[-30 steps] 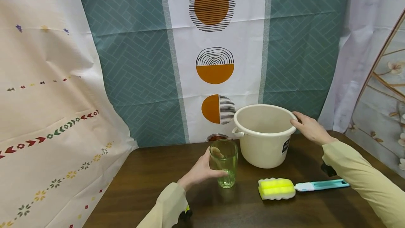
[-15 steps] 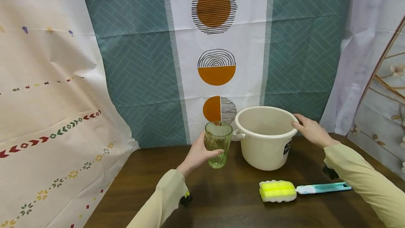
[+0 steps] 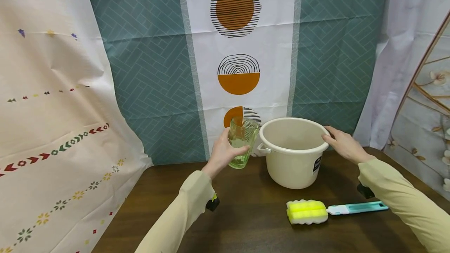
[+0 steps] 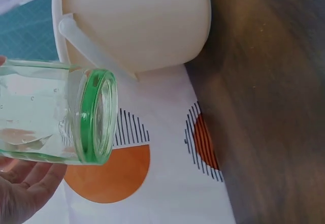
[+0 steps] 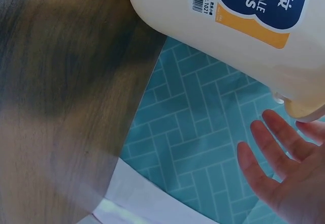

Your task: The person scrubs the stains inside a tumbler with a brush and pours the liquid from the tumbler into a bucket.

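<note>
My left hand [image 3: 222,153] holds a green-tinted clear glass [image 3: 243,141] above the table, just left of the cream bucket [image 3: 293,169]. Its top leans right, towards the bucket's rim. Clear liquid seems to be in its lower part. In the left wrist view the thick base of the glass [image 4: 94,117] shows, with curled fingers beneath. My right hand [image 3: 346,143] pinches the bucket's right rim, thumb over the edge. The right wrist view shows the other fingers [image 5: 271,155] spread beside the bucket; the thumb is hidden there.
A sponge brush with a yellow and white head [image 3: 307,212] and a teal handle [image 3: 367,207] lies on the brown table [image 3: 246,225], in front of the bucket. Patterned cloths [image 3: 151,69] hang behind and at both sides. The bucket's white handle [image 4: 94,46] hangs on its left.
My left hand has lifted the glass from the table, first upright, then tilted its top to the right. My right hand has stayed at the bucket's rim.
</note>
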Available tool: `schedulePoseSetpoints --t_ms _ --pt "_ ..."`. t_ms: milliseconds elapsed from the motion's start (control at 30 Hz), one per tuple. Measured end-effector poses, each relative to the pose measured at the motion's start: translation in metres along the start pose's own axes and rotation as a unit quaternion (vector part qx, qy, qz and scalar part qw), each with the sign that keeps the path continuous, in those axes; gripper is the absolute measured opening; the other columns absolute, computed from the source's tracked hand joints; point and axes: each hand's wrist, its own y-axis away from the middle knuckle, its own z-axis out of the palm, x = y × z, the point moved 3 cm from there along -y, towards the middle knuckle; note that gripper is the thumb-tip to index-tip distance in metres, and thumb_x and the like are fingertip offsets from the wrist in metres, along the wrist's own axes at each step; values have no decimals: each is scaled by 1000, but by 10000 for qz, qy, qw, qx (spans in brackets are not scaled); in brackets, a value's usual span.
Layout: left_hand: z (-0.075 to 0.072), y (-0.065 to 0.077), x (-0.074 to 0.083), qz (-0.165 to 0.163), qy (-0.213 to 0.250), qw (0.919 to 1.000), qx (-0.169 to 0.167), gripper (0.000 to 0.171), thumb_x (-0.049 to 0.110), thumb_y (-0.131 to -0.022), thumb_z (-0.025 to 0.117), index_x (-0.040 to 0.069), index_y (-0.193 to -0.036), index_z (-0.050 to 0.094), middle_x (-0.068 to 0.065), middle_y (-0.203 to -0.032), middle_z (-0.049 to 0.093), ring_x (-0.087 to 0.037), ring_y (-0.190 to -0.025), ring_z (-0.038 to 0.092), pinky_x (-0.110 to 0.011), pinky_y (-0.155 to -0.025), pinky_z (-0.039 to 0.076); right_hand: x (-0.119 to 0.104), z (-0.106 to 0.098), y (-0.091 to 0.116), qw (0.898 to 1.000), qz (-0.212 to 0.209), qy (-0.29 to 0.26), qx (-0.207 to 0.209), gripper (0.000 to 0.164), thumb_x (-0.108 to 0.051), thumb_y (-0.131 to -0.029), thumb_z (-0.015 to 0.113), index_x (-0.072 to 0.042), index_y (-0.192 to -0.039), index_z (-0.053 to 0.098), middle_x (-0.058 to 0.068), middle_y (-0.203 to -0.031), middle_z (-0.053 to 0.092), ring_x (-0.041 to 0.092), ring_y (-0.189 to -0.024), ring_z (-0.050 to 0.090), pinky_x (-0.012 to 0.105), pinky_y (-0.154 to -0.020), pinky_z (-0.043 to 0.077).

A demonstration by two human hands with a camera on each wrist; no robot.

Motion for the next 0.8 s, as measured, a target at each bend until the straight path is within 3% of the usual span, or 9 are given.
schedulePoseSetpoints --t_ms 200,400,667,800 --pt "5 -13 5 -155 -459 9988 63 74 53 -43 56 13 -102 33 3 -87 39 -11 -75 38 -24 -59 33 1 0 1 10000 38 6 -38 56 -47 -72 26 -9 -113 23 13 -105 33 28 -90 33 47 -65 24" --pt "8 -24 13 19 -1050 9943 170 74 55 -42 54 14 -100 34 2 -80 38 -9 -67 33 -23 -52 32 2 -1 1 10000 44 57 11 56 -47 -72 26 -9 -113 23 13 -105 34 27 -89 34 46 -64 25" --pt "7 -41 27 443 -2172 9749 189 79 56 -42 52 13 -106 30 0 -83 34 -12 -71 31 -24 -51 33 2 0 -1 10000 28 88 35 55 -48 -72 26 -11 -113 24 12 -104 35 26 -87 35 46 -63 26" --pt "7 -49 35 1018 -2811 9540 215 78 55 -41 53 12 -103 33 -2 -83 34 -15 -74 32 -27 -56 31 2 0 -1 9999 44 119 44 55 -48 -72 25 -11 -113 24 12 -104 35 26 -88 35 46 -62 26"
